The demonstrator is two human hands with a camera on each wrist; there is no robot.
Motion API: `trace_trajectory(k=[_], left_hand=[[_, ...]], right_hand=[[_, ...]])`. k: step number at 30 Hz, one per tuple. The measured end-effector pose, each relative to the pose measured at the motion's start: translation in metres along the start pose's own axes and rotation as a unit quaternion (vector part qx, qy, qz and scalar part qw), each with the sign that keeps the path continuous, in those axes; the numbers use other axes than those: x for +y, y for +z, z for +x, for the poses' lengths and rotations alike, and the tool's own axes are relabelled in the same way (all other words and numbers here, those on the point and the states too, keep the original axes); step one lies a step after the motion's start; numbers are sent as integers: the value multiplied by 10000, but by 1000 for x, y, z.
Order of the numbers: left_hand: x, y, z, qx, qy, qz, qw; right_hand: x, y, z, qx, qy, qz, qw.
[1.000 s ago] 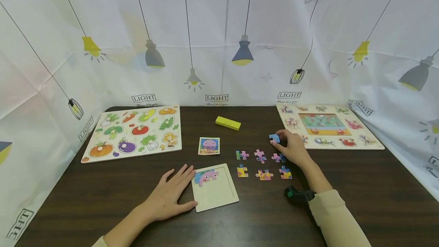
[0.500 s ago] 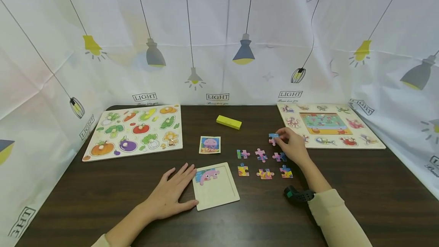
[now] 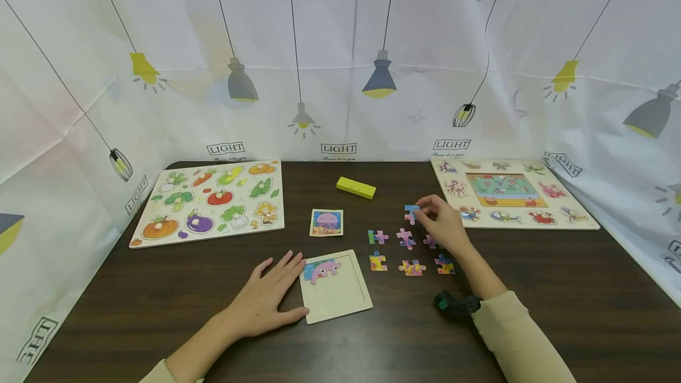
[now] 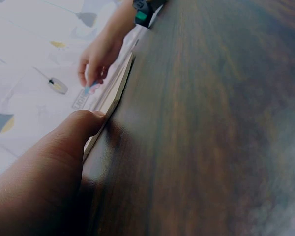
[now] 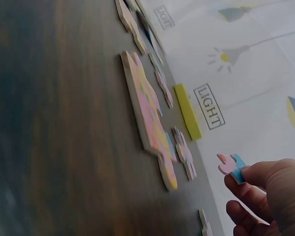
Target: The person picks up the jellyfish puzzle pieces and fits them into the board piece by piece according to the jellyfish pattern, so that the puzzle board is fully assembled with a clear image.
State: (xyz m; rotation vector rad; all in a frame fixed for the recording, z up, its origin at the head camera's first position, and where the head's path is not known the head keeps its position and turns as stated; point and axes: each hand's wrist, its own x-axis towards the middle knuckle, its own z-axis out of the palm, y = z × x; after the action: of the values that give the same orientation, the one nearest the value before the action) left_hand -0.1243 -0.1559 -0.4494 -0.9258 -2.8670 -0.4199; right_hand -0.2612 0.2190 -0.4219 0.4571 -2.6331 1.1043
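In the head view my right hand (image 3: 446, 224) pinches a blue-and-pink jigsaw piece (image 3: 410, 213) between thumb and fingers, raised off the table. The right wrist view shows that same jigsaw piece (image 5: 232, 166) at the thumb tip. My left hand (image 3: 264, 301) lies with fingers spread, thumb and fingertips at the left edge of a pale square puzzle tray (image 3: 340, 303). Joined pieces with a pink face (image 3: 323, 270) fill the tray's upper left corner. Several loose jigsaw pieces (image 3: 412, 268) lie in two rows right of the tray; one is partly hidden by my right hand.
A jellyfish picture card (image 3: 327, 223) lies behind the tray, and a yellow block (image 3: 356, 188) farther back. A vegetable board (image 3: 213, 208) stands at the back left, a sea-animal board (image 3: 511, 194) at the back right. A printed cloth (image 3: 330, 75) hangs behind the table.
My right hand has moved left with the jigsaw piece, turning it to a more upright position. The left hand stays at the tray's edge.
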Motion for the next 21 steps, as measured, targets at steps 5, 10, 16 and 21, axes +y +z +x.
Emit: trace_trajectory(k=[5,10,16,21], left_hand=[[0,0,0,-35,-10,-31,10000],[0,-1,1,-76,-41,-30,10000],[-1,-1,1,-34,-9,25,10000],[-1,1,0,-41,15,34,10000]], right_hand=[[-13,5,-1,-126,-20,46,9999],[-27,10,-2,-304,-164,169,9993],[-43,18,-5,-505,-230,373,9978],[-56,28,-9,-622,-485,410,9960]])
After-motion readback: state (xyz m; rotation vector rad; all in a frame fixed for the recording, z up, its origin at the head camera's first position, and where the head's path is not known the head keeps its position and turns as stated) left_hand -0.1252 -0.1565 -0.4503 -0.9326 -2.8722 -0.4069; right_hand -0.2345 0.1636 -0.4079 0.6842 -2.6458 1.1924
